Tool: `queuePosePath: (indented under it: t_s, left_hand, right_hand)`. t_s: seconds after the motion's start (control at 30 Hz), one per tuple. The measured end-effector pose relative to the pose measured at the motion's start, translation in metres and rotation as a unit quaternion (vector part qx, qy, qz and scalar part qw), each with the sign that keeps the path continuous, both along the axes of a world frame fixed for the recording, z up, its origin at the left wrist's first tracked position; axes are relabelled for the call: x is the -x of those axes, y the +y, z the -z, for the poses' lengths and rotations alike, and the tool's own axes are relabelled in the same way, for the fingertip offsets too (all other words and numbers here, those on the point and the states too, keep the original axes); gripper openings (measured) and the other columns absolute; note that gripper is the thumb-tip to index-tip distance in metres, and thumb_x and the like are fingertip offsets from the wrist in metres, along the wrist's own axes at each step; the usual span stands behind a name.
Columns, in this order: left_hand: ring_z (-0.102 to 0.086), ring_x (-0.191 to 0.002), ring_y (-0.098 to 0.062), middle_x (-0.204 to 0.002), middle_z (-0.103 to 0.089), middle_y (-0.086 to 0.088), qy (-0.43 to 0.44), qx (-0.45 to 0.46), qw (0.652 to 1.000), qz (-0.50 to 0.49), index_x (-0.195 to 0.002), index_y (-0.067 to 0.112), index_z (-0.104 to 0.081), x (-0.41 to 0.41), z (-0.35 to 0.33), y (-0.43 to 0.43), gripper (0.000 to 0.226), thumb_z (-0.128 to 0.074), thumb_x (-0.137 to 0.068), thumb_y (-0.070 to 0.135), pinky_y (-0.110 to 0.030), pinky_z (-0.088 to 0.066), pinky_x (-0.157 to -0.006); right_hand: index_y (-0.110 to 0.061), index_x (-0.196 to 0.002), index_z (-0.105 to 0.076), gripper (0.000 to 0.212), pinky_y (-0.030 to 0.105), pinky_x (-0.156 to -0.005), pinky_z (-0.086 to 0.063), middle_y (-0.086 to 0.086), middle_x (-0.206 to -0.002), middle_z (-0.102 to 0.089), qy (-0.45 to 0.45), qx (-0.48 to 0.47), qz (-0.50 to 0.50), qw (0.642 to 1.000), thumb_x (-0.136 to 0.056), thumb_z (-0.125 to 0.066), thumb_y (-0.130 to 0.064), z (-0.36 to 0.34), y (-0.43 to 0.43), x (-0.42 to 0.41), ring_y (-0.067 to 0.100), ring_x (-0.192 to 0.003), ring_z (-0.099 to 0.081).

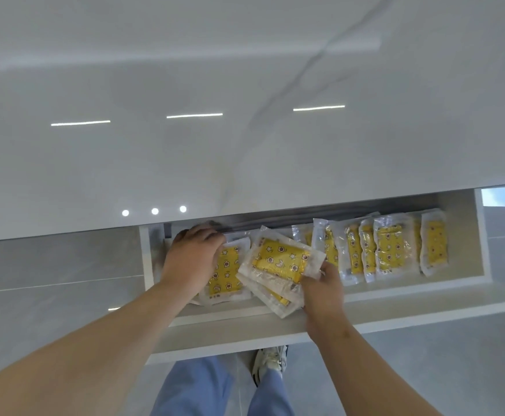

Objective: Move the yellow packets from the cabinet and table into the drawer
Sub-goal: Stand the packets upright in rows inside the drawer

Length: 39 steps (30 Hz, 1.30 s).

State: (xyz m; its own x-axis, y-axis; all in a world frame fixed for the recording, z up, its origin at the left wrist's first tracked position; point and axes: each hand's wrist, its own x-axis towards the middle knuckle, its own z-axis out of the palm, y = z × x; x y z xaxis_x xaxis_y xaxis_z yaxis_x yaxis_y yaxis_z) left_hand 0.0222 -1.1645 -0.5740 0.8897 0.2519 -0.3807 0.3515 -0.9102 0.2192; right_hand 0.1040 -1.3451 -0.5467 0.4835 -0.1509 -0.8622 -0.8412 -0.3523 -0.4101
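White drawer (245,322) stands open under the glossy table (245,130). At its left end the left hand (194,256) lies palm-down over a flat packet (225,274), covering its far left corner. The fingertips blur against the back wall, so I cannot tell whether that grip pinches the edge or only presses. Just right, overlapping that packet, held packets (281,259) tilt in a small stack; the right hand (323,292) pinches their near right corner, thumb on top. Further right a row of packets (389,247) stands on edge, overlapped and hard to count.
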Motion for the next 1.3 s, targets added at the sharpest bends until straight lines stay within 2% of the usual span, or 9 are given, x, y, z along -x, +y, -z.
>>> queuePosePath:
  t_s: [0.1,0.33,0.53,0.63,0.7,0.9,0.97,1.1,1.3]
  left_hand:
    - [-0.065,-0.093,-0.022,-0.106,-0.067,0.0,0.083,0.016,0.996,-0.033,-0.121,0.024,-0.052,0.001,0.003,0.0,0.026,-0.04,-0.098,0.018,-0.03,-0.052,-0.077]
    - [-0.039,-0.129,-0.022,-0.141,-0.043,0.003,0.173,-0.014,0.984,-0.045,-0.136,0.03,-0.038,-0.006,0.011,0.002,0.041,-0.04,-0.097,0.018,-0.039,-0.034,-0.105]
    - [-0.018,-0.142,-0.024,-0.154,-0.02,-0.001,0.127,0.087,0.978,-0.142,-0.149,0.026,-0.017,-0.029,-0.012,-0.041,0.059,-0.041,-0.096,0.038,-0.041,-0.024,-0.114]
    - [-0.052,-0.118,-0.016,-0.137,-0.048,0.001,0.123,0.471,0.789,-0.374,-0.143,0.023,-0.031,-0.049,-0.027,-0.065,0.057,-0.056,-0.092,0.027,-0.034,-0.049,-0.094]
    - [-0.062,-0.093,-0.011,-0.109,-0.063,0.002,0.131,0.543,0.7,-0.444,-0.134,0.019,-0.043,-0.055,-0.028,-0.07,0.052,-0.061,-0.088,0.006,-0.023,-0.054,-0.07]
    - [-0.063,-0.094,-0.021,-0.116,-0.059,-0.003,0.086,0.462,0.767,-0.437,-0.118,0.034,-0.053,-0.053,-0.017,-0.051,0.055,-0.068,-0.08,-0.002,-0.035,-0.057,-0.08]
    - [-0.058,-0.088,-0.016,-0.114,-0.057,0.002,0.095,0.365,0.855,-0.356,-0.126,0.034,-0.049,-0.05,-0.012,-0.044,0.052,-0.065,-0.085,0.006,-0.024,-0.051,-0.072]
    - [-0.055,-0.069,-0.014,-0.106,-0.058,-0.001,0.149,0.205,0.941,-0.224,-0.135,0.034,-0.039,-0.044,-0.005,-0.04,0.049,-0.054,-0.093,0.015,-0.027,-0.045,-0.061]
    - [-0.037,-0.131,-0.024,-0.143,-0.04,-0.001,0.144,0.055,0.983,-0.101,-0.142,0.03,-0.034,-0.042,0.007,-0.051,0.057,-0.057,-0.091,0.021,-0.036,-0.038,-0.102]
  right_hand:
    - [-0.021,-0.107,-0.05,0.033,0.035,-0.068,-0.054,0.0,-0.092,-0.061,-0.004,0.002,0.005,1.0,-0.09,-0.042,0.006,-0.002,-0.008,-0.004,0.019,-0.081,-0.062]
    - [-0.023,-0.101,-0.051,0.032,0.025,-0.053,-0.049,-0.002,-0.088,-0.061,-0.015,-0.007,-0.004,1.0,-0.091,-0.043,0.007,0.0,-0.015,-0.01,0.012,-0.074,-0.061]
    - [-0.025,-0.094,-0.054,0.033,0.044,-0.08,-0.054,0.002,-0.095,-0.064,0.011,-0.057,0.074,0.996,-0.091,-0.044,0.007,-0.001,-0.02,-0.013,0.022,-0.086,-0.064]
    - [-0.02,-0.102,-0.053,0.028,0.044,-0.079,-0.054,0.008,-0.103,-0.064,0.03,-0.103,0.118,0.987,-0.092,-0.045,0.006,-0.003,-0.023,-0.017,0.028,-0.095,-0.063]
    - [-0.018,-0.104,-0.052,0.023,0.043,-0.077,-0.053,0.008,-0.101,-0.063,0.032,-0.099,0.104,0.989,-0.094,-0.045,0.002,-0.005,-0.025,-0.021,0.026,-0.091,-0.063]
    - [-0.015,-0.087,-0.049,0.012,0.037,-0.068,-0.05,0.009,-0.085,-0.056,-0.03,0.047,-0.053,0.997,-0.097,-0.044,-0.013,0.002,-0.034,-0.04,0.02,-0.074,-0.052]
    - [-0.009,-0.092,-0.05,0.007,0.031,-0.06,-0.046,0.009,-0.084,-0.056,-0.034,0.086,-0.139,0.986,-0.095,-0.046,-0.012,0.007,-0.04,-0.043,0.017,-0.067,-0.05]
    - [-0.008,-0.113,-0.053,0.023,0.026,-0.066,-0.04,0.01,-0.101,-0.061,0.027,0.184,-0.404,0.896,-0.093,-0.044,-0.011,0.011,-0.046,-0.046,0.022,-0.082,-0.055]
    - [-0.018,-0.116,-0.056,0.028,0.035,-0.096,-0.033,0.003,-0.122,-0.059,0.047,0.29,-0.573,0.765,-0.09,-0.051,-0.028,0.009,-0.051,-0.054,0.023,-0.122,-0.043]
